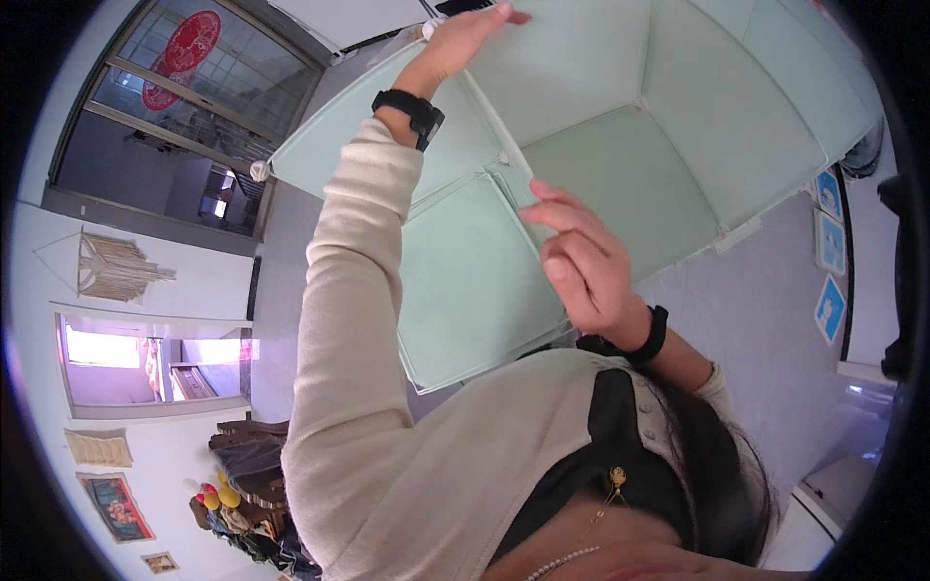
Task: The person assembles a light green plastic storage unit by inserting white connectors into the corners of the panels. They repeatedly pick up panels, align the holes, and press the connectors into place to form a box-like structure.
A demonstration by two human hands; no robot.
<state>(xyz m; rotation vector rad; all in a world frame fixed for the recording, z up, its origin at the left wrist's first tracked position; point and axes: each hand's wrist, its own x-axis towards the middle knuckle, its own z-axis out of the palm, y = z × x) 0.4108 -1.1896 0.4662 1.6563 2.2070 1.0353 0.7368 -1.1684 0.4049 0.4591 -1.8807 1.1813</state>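
A pale green storage cube rack (678, 107), made of thin panels joined by white corner connectors, stands before me. My left hand (463, 41) is at the far end of an upright divider panel (496, 121), its fingers closed over the edge near a white connector (429, 29); part of the grip is hidden. My right hand (589, 257) is close to the divider's near end, fingers loosely bent and apart, with nothing visible in them. Below it, several loose green panels (475, 281) lie stacked, leaning close to my body.
Grey floor (281, 281) surrounds the rack. A glass sliding door (165, 126) with red round decorations is at the upper left. Blue-and-white cards (829, 242) lie along the right. Clothes (257, 484) hang at the lower left, and a white connector (260, 171) caps the rack's left corner.
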